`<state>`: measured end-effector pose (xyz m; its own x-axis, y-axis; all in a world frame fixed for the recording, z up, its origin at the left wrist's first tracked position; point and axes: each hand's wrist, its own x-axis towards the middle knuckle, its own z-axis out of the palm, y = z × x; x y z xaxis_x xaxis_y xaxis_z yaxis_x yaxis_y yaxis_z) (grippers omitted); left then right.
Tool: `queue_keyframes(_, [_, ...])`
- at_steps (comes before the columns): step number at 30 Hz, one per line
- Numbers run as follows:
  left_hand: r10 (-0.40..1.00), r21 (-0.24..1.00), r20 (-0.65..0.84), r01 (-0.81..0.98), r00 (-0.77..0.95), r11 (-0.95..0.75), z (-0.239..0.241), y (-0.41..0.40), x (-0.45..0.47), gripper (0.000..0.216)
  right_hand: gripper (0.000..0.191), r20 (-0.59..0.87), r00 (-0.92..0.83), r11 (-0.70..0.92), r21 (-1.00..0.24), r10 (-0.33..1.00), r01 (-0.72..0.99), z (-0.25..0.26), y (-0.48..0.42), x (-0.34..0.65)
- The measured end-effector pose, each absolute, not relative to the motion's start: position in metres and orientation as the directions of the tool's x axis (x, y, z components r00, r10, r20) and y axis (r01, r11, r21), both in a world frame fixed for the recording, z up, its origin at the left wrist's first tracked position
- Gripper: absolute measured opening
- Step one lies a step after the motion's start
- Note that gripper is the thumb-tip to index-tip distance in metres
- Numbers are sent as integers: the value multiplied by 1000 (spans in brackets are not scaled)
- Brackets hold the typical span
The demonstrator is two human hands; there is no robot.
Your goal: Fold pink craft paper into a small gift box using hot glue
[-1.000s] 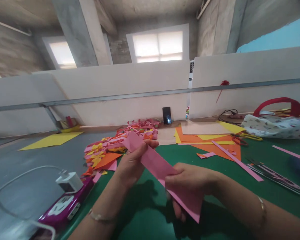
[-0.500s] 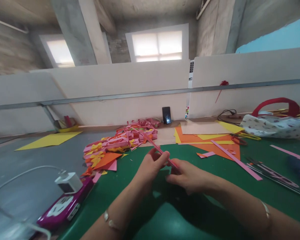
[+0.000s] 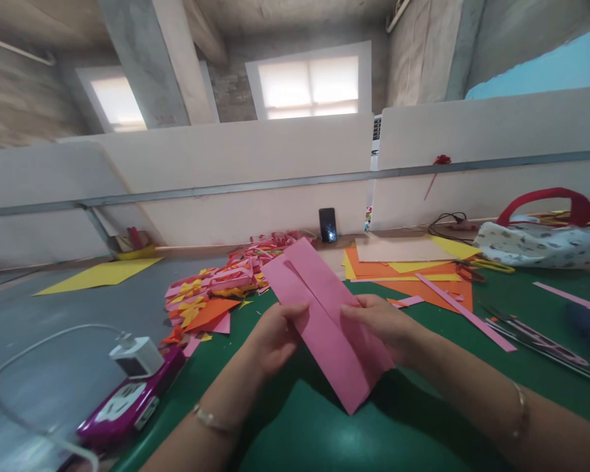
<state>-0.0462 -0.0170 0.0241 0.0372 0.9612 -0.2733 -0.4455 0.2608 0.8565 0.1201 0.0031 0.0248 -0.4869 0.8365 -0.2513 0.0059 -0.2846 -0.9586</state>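
A folded sheet of pink paper is held up above the green mat, its broad face toward me and a lengthwise seam or fold edge down its middle. My left hand pinches its left edge, thumb on the front. On the opposite edge my right hand grips the same paper, thumb pressed near the seam. The fingers of both hands are partly hidden behind the sheet. Its lower right corner bends slightly away.
Pink, yellow and orange paper scraps are heaped at back left. A phone leans on the partition. Coloured sheets, a pink strip and scissors lie right, near a cloth basket. A purple power strip sits left.
The pink paper, seen nearly edge-on before, is now turned with its broad face toward me. My hands have moved apart to its two long edges.
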Motion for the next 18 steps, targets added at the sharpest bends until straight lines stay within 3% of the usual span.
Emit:
queue_keyframes(3, [940,786,-338,-536,45,309,26,-15,-49,14,21,-277,-562,-361,-932,779,-41,28,5,122])
queue_keyframes(5, [937,790,-348,-529,31,310,25,-14,-49,13,27,-284,-571,-324,-946,770,33,26,6,123])
queue_keyframes(7, [943,825,-331,-474,35,308,24,-14,-49,15,34,-201,-469,-118,-973,860,200,20,9,123])
queue_keyframes(9, [954,877,-297,-385,37,288,23,-15,-47,14,44,66,-359,215,-893,931,395,13,13,123])
queue_keyframes(11, [964,918,-263,-299,38,262,22,-16,-46,10,54,383,-361,525,-663,850,534,8,16,126])
queue_keyframes(13, [970,934,-237,-261,60,244,20,-17,-45,10,61,575,-472,726,-367,669,581,9,19,129])
queue_keyframes(15, [971,935,-203,-269,126,231,19,-17,-45,14,55,637,-595,817,-99,491,568,13,19,132])
queue_keyframes(18, [963,929,-172,-292,209,229,18,-18,-46,17,24,605,-724,856,129,333,501,21,17,135])
